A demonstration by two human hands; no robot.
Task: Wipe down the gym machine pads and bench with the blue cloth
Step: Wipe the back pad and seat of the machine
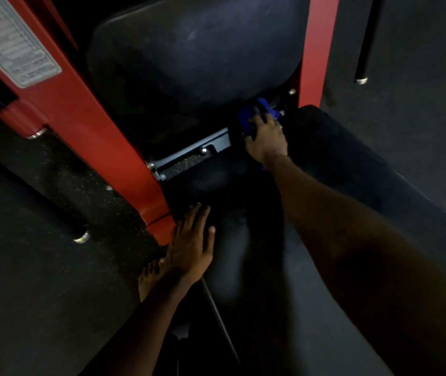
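2 hands are seen on a gym machine: the right hand (pixel 266 139) is closed around a crumpled blue cloth (pixel 245 121), and the left hand (pixel 192 240) is laid flat with fingers spread.
The cloth is held at the far end of the long black padded bench seat (pixel 243 267), just under the lower edge of the rounded black back pad (pixel 197 50). The left hand is rested on the seat's near left part, beside the slanted red metal frame post (pixel 94 118).

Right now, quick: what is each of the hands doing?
Left hand: open, resting flat on the bench.
Right hand: gripping the blue cloth.
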